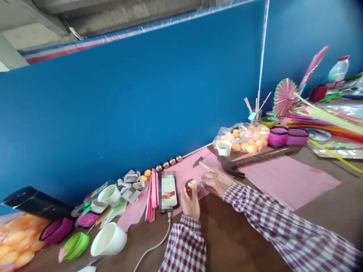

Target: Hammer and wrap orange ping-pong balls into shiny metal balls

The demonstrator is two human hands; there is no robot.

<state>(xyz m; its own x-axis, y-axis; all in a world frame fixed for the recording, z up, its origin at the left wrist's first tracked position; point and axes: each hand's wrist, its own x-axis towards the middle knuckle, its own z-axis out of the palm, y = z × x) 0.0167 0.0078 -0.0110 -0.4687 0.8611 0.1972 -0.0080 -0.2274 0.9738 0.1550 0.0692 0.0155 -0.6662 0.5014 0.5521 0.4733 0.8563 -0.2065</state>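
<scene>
My left hand (pixel 189 200) is closed around a small orange ball (pixel 192 184), held upright just above the brown table (pixel 227 241). Close beside it on the right, my right hand (pixel 217 181) has its fingers curled, pinching at something small and shiny next to the ball; I cannot make out what it is. Both sleeves are red and white check. A small hammer with a light wooden handle (pixel 202 163) lies on the pink paper sheet (pixel 283 175) just behind my right hand. A larger dark claw hammer (pixel 235 168) lies to its right.
A phone (pixel 168 191) on a cable lies left of my hands, with folded pink paper strips (pixel 152 194) beside it. Silver balls (pixel 169 163) line the blue wall. White cups (pixel 109 240), a bag of orange balls (pixel 246 138), pink rolls (pixel 286 136) and coloured sticks (pixel 326 121) crowd the table.
</scene>
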